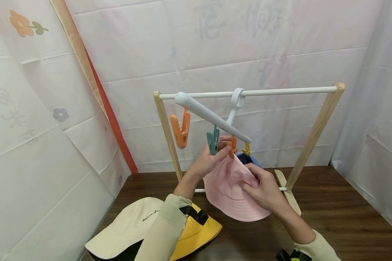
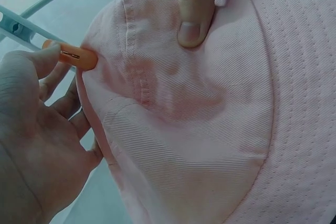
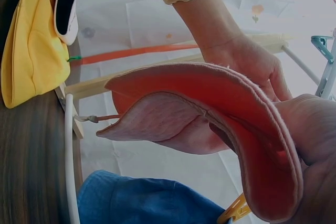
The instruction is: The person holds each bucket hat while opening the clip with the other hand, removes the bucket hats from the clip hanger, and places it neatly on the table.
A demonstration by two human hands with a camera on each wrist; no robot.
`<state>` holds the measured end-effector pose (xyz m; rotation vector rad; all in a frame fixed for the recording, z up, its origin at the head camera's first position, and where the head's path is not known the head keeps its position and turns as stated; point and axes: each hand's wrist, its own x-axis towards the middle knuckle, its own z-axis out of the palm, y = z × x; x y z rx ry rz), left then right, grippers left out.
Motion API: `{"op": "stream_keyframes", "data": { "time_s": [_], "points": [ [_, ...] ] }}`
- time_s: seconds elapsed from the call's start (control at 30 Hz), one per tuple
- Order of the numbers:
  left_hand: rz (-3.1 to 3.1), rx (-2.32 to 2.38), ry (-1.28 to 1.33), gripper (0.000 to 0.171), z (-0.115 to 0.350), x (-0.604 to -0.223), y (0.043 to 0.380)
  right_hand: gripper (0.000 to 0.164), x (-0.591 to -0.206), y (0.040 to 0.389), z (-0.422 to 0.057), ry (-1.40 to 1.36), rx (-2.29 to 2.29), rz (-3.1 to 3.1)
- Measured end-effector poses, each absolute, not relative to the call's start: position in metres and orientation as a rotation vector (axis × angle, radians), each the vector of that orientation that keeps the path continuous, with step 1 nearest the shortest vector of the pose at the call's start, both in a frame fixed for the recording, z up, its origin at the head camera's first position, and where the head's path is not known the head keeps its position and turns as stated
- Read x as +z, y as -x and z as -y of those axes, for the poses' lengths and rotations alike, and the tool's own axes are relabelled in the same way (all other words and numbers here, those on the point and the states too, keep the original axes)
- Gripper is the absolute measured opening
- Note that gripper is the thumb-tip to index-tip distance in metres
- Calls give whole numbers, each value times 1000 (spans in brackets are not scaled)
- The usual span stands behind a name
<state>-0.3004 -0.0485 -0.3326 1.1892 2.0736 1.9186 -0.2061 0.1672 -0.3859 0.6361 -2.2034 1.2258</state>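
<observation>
A pink bucket hat (image 1: 227, 190) hangs below the near half of a white hanger (image 1: 209, 115). My right hand (image 1: 264, 186) grips its crown, thumb on the outer cloth. My left hand (image 1: 207, 161) pinches an orange clothespin (image 1: 232, 148) on the hanger. In the left wrist view, that clothespin (image 2: 79, 57) meets the crown's edge, with the left thumb on it. The right wrist view looks at the hat's brim (image 3: 210, 72). Behind the pink hat, a blue hat (image 1: 256, 161) hangs by a yellow clothespin (image 1: 246, 149), mostly hidden in the head view.
A wood-and-white rack (image 1: 281, 92) carries the hanger. A teal clothespin (image 1: 213, 140) and another orange clothespin (image 1: 181, 130) hang from it, holding nothing. On the dark table (image 1: 339, 203), a cream cap (image 1: 127, 224) and a yellow hat (image 1: 199, 235) lie at the left.
</observation>
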Motion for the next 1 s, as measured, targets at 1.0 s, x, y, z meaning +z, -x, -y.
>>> {"op": "stream_keyframes", "data": {
  "time_s": [1.0],
  "points": [
    [-2052,1937,-1167,48,44,-331,296,35,-388,201,-164,-582,1248,2187]
  ]
}}
